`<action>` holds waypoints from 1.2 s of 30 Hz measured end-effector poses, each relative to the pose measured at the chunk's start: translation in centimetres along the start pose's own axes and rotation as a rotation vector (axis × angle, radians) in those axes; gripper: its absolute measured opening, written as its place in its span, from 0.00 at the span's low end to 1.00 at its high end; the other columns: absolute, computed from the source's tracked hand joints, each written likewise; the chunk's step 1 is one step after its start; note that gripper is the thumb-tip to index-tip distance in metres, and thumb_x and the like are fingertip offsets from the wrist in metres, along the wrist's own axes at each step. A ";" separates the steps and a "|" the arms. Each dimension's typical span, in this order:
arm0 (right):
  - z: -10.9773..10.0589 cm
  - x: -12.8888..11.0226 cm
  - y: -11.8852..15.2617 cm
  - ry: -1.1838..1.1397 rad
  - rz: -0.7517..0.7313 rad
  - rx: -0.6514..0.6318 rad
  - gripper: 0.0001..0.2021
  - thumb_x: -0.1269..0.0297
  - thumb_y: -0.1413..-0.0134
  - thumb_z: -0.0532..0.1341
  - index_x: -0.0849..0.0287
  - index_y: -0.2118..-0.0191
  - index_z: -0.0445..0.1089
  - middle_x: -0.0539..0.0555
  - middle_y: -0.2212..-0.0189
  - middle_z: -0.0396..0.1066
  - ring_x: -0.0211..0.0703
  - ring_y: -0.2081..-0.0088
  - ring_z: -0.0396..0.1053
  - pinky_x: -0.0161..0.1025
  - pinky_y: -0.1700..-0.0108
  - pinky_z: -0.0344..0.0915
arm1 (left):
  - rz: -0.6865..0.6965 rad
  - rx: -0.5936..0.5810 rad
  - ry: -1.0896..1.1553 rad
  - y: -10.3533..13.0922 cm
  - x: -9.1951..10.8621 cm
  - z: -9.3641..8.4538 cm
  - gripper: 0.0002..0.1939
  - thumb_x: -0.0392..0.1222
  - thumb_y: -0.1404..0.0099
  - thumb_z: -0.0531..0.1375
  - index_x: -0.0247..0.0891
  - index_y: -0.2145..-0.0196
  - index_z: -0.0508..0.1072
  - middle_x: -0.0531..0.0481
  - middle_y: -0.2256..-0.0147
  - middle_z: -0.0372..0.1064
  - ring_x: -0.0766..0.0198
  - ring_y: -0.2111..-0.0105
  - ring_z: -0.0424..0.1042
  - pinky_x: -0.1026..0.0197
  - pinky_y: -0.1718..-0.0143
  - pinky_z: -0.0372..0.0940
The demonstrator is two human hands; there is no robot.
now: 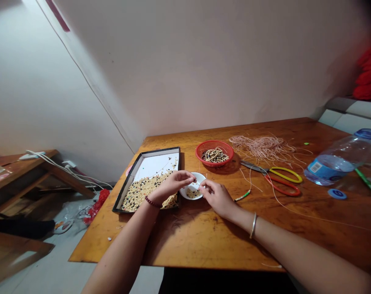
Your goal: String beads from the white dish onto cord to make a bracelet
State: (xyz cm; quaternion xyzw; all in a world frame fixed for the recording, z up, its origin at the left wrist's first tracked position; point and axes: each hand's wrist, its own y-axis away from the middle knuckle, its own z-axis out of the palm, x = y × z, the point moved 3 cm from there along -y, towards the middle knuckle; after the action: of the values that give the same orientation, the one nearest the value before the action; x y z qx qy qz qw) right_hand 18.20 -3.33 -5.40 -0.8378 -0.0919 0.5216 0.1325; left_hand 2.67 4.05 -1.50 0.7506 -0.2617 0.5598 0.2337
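left hand (175, 181) and right hand (218, 199) pinched, anything gripped too small to tell, above white bead bowl (200, 177), wooden tabletop (197, 237) stretching wide to near edge

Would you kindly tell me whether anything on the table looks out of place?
The pale cord looks untidy, lying in a tangled heap beyond the scissors, with loops straggling out. A small white scrap lies apart, toward the table's left front corner.

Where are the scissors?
In the head view, the scissors lie on the table right of centre, between the red basket and the plastic bottle.
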 end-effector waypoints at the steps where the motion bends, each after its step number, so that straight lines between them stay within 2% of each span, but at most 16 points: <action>1: 0.0 -0.1 0.0 0.003 -0.001 0.003 0.11 0.59 0.42 0.54 0.59 0.69 0.67 0.46 0.82 0.59 0.35 0.78 0.56 0.32 0.74 0.50 | -0.002 0.005 -0.003 0.0 0.1 0.0 0.18 0.51 0.43 0.64 0.33 0.64 0.74 0.51 0.70 0.69 0.71 0.73 0.62 0.67 0.72 0.56; 9: 0.0 -0.3 0.1 0.019 -0.020 0.003 0.11 0.60 0.42 0.54 0.59 0.70 0.67 0.45 0.82 0.57 0.34 0.79 0.55 0.32 0.75 0.49 | -0.012 0.033 0.008 0.0 0.3 0.1 0.17 0.50 0.44 0.64 0.32 0.65 0.74 0.50 0.71 0.69 0.71 0.73 0.62 0.67 0.72 0.56; 15: -0.2 -0.3 -0.1 0.042 -0.014 -0.005 0.10 0.61 0.42 0.54 0.59 0.70 0.67 0.45 0.82 0.58 0.34 0.79 0.55 0.32 0.75 0.49 | 0.004 0.012 -0.021 0.1 0.3 0.1 0.18 0.52 0.44 0.64 0.32 0.64 0.74 0.48 0.68 0.70 0.69 0.71 0.64 0.67 0.70 0.57; 36: -0.2 -0.5 0.1 0.078 -0.012 0.005 0.09 0.62 0.43 0.54 0.58 0.72 0.66 0.45 0.83 0.57 0.34 0.80 0.55 0.32 0.76 0.48 | -0.022 0.021 -0.048 0.1 0.6 0.3 0.19 0.53 0.44 0.64 0.32 0.65 0.74 0.50 0.71 0.69 0.70 0.73 0.62 0.67 0.71 0.56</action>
State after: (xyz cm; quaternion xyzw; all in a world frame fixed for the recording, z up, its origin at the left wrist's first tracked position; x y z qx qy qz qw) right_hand 18.18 -3.59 -4.95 -0.8565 -0.0906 0.4881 0.1412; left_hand 2.98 3.66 -1.01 0.7691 -0.2529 0.5417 0.2258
